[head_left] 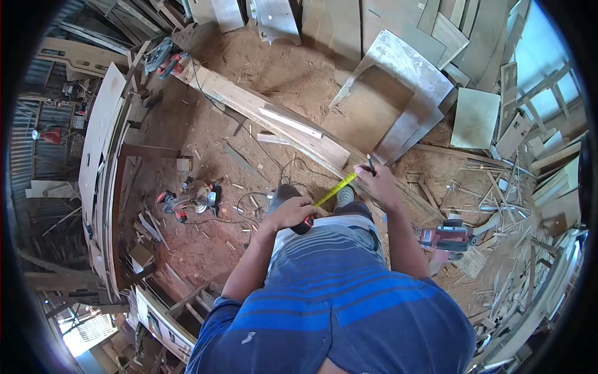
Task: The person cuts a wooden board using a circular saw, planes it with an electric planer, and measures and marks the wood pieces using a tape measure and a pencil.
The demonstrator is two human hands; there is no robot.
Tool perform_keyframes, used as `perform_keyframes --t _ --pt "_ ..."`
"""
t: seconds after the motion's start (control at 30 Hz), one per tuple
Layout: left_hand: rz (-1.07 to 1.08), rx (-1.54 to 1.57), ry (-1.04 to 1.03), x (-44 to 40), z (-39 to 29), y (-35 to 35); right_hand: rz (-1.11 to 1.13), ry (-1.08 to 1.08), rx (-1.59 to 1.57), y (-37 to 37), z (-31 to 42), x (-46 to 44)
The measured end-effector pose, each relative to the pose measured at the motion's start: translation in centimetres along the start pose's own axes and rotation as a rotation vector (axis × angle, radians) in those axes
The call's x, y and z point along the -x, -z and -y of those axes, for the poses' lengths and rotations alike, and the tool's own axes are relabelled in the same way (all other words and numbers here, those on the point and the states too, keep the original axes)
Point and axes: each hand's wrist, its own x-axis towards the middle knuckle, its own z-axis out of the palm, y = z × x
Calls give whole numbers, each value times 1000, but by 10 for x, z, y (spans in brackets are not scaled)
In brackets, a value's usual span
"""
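Note:
My left hand (288,214) is closed around the red and black case of a tape measure (303,225), close to my waist. A yellow blade (336,189) runs out of it, up and right toward my other hand. My right hand (380,186) is closed at the far end of the blade and also holds a dark pencil-like stick (371,164), pointing up. Just beyond lies a long wooden plank (249,107) with a shorter pale strip (289,123) on top. The blade's tip is partly hidden by my fingers.
A miter saw (193,198) stands on the sawdust floor at left, and a circular saw (165,59) sits at the plank's far end. A red power tool (447,239) is by my right elbow. Cords, offcuts and leaning sheets (476,118) surround me.

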Motion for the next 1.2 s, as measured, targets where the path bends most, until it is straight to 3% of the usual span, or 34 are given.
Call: perform_keyframes --t 0.13,0.17,0.27,0.3,0.43,0.77,0.9,1.0,1.2 --pt "-6 214 85 -29 -1 -22 -47 10 153 -9 4 -20" --pt "10 206 -1 -43 14 -28 -71 29 189 -12 2 -23" --pt "10 511 3 -52 -6 -35 -88 7 253 -12 -8 -44" --pt "-9 408 -7 -59 -4 -35 -59 30 246 -12 -5 -48" --pt "-3 619 1 -84 8 -41 -51 36 231 -20 -2 -62" --pt "-247 526 15 -127 2 -47 8 12 343 -18 -9 -73" --pt "-218 410 -2 -135 -5 -42 69 75 319 -8 -4 -74" --pt "-227 475 12 -135 -6 -47 8 -110 424 7 9 -80" --pt "-352 522 42 -130 -20 -59 -128 10 -225 19 12 -93"
